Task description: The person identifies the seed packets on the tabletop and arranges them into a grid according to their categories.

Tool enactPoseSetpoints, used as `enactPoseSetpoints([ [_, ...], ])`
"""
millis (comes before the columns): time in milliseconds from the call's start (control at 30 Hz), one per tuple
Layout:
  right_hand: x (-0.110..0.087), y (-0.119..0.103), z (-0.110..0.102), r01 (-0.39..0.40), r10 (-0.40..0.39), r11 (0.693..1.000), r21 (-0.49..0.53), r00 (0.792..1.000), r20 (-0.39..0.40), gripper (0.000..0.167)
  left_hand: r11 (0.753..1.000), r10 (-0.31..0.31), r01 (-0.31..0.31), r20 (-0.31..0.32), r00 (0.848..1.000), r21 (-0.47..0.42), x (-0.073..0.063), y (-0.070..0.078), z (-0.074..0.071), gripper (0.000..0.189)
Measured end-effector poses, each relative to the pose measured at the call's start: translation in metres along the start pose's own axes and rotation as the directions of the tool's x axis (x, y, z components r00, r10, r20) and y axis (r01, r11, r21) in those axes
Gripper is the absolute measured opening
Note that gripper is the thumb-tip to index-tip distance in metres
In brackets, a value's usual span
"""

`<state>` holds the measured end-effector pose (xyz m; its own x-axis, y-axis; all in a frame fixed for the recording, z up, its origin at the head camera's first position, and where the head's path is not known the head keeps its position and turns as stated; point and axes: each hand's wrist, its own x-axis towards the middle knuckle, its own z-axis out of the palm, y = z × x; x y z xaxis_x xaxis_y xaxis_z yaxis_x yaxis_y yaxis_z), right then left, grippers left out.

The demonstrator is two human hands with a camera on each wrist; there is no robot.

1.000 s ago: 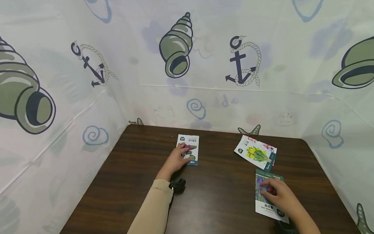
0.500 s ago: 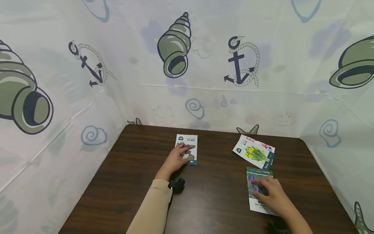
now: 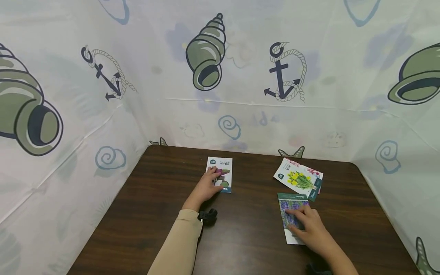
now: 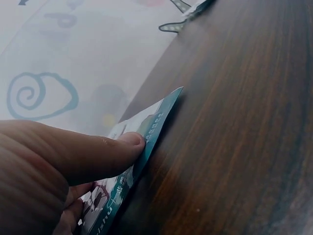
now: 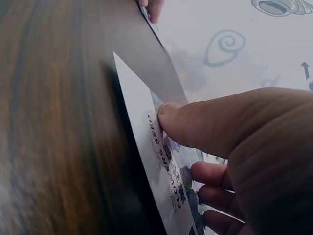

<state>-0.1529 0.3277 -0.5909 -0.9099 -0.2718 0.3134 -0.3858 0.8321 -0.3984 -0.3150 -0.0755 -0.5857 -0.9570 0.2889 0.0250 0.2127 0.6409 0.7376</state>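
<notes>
The right hand (image 3: 307, 225) rests on the purple-flower seed packet (image 3: 288, 204), on the right side of the brown wooden table (image 3: 254, 221). Its thumb and fingers are bent a bit and spread apart, with the tips on the packet's front. The left hand (image 3: 205, 187) lies on the white-and-teal packet (image 3: 227, 179), near the table's back edge. Its thumb and fingers are apart too, and they touch the front.

Both packets look thin and flat, so they are likely very light. They are probably bendy like paper, a bit slick, and easy to crease. Pressing softly on the middle should slide one along. To pick one up, a side edge or a corner seems best. In the right wrist view, the white end seems to sit a little off the wood, with a dark shadow under it.

The top right corner of the purple-flower seed packet is just beside the yellow-flower packet (image 3: 300, 178), and it is hard to tell if they touch. A pink-flower packet (image 3: 313, 171) peeks out from under that one. Between the hands is a wide stretch of wood, with room for sliding. Behind the back edge stands the shell-and-anchor cloth (image 3: 154, 118).
</notes>
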Motion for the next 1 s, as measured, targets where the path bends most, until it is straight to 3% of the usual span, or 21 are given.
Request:
enactPoseSetpoints([
  [167,0.001,-0.006,0.0,0.06,-0.06,0.998,-0.003,0.998,-0.03,0.054,1.0,0.007,-0.007,-0.006,1.0,0.012,0.001,0.0,0.001,0.065],
  [533,-0.001,-0.011,0.007,0.098,-0.098,0.995,0.02,0.995,0.006,0.053,1.0,0.022,-0.022,-0.002,1.0,0.011,-0.001,-0.002,0.0,0.065],
  [1000,0.005,-0.021,0.019,0.039,-0.042,0.998,0.05,0.998,0.041,0.054,0.999,0.031,-0.031,-0.011,0.999,0.031,-0.001,0.001,0.001,0.065],
])
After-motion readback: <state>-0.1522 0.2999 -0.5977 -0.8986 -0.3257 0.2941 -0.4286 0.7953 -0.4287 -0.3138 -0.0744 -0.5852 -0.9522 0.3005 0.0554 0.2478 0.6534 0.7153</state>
